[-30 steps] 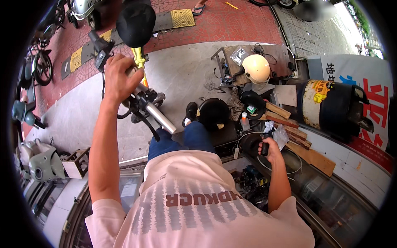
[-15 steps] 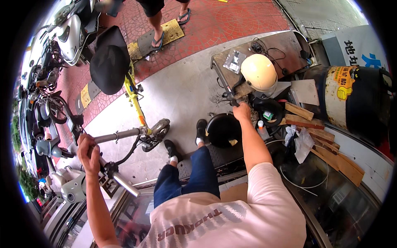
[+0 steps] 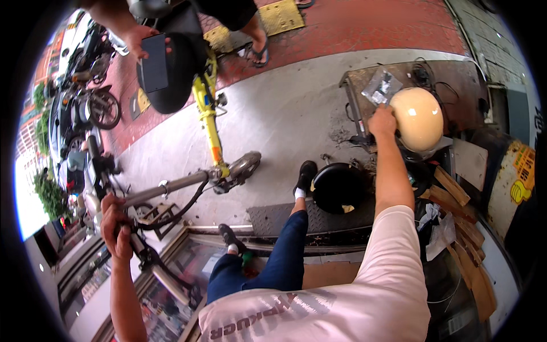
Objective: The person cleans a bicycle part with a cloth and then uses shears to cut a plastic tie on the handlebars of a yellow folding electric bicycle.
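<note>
Well left of the cream helmet (image 3: 420, 119) on the table (image 3: 468, 80), the handlebar (image 3: 166, 281) of the yellow scooter (image 3: 207, 117) is clasped within the grip of the left hand (image 3: 116, 223), its arm extended. The right hand (image 3: 382, 121) is outstretched just beside the helmet; its grip cannot be made out.

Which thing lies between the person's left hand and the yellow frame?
A grey metal tube runs between the left hand and yellow frame, in the head view.

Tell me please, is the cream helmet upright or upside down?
Upright: the cream helmet shows its dome upward, beside the right hand.
</note>
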### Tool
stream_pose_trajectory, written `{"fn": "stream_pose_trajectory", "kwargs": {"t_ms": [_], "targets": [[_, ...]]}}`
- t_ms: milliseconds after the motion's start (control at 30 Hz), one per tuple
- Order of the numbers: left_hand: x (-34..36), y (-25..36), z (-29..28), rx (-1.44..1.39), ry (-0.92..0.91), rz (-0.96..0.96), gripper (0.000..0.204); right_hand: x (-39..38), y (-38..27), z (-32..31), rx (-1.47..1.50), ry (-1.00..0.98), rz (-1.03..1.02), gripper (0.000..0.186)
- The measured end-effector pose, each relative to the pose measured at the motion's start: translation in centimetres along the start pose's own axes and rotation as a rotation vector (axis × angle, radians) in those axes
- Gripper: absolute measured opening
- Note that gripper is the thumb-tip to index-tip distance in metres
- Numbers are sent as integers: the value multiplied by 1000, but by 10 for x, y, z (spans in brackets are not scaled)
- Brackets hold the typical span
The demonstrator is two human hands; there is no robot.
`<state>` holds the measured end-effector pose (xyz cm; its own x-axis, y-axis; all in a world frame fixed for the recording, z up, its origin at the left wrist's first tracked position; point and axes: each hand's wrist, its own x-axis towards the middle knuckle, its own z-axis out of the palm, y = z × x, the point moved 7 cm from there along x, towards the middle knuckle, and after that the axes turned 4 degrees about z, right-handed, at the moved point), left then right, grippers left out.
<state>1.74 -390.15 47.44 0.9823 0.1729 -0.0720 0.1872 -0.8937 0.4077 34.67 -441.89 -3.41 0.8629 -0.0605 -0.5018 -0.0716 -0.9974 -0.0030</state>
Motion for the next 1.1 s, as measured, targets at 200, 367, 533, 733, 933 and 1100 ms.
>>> {"fn": "stream_pose_trajectory", "kwargs": {"t_ms": [200,367,533,733,933,1100], "targets": [[9,-4,-5,-16,-34,79,42,-6,16,0,-180,-105,-70,80],[-9,-12,-9,-54,57,110,37,-95,-38,-96,-105,19,-96,81],[-10,-15,-17,-66,161,207,28,-186,-46,-79,282,107,-112,62],[-18,-23,-14,-66,271,190,37,-430,-181,-107,948,-498,-252,53],[-27,-22,-7,-66,467,151,41,-590,-281,-224,944,-288,-583,57],[-34,-16,-7,-106,499,79,45,-605,-295,-223,643,64,-632,46]]}}
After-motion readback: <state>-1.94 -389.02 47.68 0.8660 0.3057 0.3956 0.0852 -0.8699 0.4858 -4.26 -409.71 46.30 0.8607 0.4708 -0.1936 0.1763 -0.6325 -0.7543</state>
